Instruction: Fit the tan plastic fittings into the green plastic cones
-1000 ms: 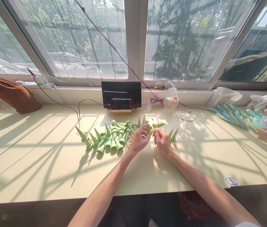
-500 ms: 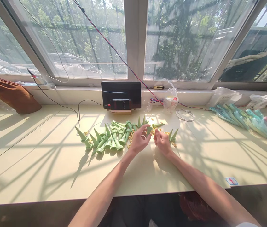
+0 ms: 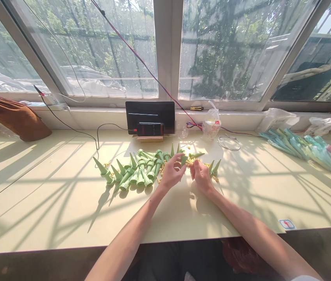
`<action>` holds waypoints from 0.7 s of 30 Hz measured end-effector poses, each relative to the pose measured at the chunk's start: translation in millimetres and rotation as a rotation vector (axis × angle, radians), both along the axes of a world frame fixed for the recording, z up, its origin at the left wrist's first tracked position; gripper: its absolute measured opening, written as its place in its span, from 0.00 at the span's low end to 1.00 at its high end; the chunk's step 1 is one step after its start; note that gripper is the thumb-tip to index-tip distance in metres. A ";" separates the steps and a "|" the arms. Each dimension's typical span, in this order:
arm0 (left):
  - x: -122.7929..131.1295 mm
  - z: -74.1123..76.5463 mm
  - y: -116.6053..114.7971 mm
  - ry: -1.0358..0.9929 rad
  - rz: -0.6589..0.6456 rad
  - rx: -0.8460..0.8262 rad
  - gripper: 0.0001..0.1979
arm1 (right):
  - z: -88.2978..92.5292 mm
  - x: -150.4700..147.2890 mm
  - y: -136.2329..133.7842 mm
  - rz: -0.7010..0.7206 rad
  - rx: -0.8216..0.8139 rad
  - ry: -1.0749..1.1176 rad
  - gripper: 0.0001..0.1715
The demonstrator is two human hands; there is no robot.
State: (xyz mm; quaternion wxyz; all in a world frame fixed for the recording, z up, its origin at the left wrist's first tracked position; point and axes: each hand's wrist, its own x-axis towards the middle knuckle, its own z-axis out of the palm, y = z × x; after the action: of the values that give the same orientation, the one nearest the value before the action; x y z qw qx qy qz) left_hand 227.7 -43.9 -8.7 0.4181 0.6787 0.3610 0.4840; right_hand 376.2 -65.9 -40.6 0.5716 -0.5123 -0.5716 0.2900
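My left hand (image 3: 172,172) grips a green plastic cone-shaped spike (image 3: 184,160) between thumb and fingers, above the table. Close by on the right, my right hand (image 3: 202,175) is closed, its thumb and fingers pinched together beside small yellow pieces (image 3: 189,163); whether one of these is in the pinch is hard to make out. To the left lies a pile of similar green spikes (image 3: 141,166), some standing and some lying. Another spike (image 3: 197,155) lies just behind my hands, and a standing spike (image 3: 215,168) is right of my right hand.
A black tablet (image 3: 150,107) leans at the back with a phone (image 3: 150,129) before it. Behind my hands are a plastic-bagged cup (image 3: 212,124) and a coiled wire (image 3: 229,143). Bagged teal items (image 3: 303,148) lie far right, a brown pouch (image 3: 21,117) far left.
The green spike in my left hand has turned slightly and sits a little further left. My right hand has shifted only slightly; the pile looks the same.
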 end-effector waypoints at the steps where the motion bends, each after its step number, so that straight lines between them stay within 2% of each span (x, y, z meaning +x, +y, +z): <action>1: -0.4 0.1 0.8 -0.011 0.010 -0.006 0.17 | 1.1 0.5 -0.3 -0.009 0.023 0.023 0.31; 4: -1.8 0.7 2.9 -0.025 0.047 -0.028 0.17 | 4.7 1.9 -1.4 -0.016 0.072 0.063 0.21; 14: -2.1 1.9 1.6 0.004 0.068 -0.008 0.17 | 5.3 -3.6 -3.4 0.017 0.087 -0.004 0.15; 21: -1.8 5.0 -0.4 0.036 0.069 0.018 0.17 | 7.6 -2.4 -3.0 0.020 0.058 -0.029 0.17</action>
State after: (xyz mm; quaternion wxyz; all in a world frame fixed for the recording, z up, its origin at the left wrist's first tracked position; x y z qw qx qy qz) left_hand 226.0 -44.4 -3.7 0.3885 0.6783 0.3872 0.4888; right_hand 373.8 -68.9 -33.0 0.5749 -0.4941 -0.5930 0.2715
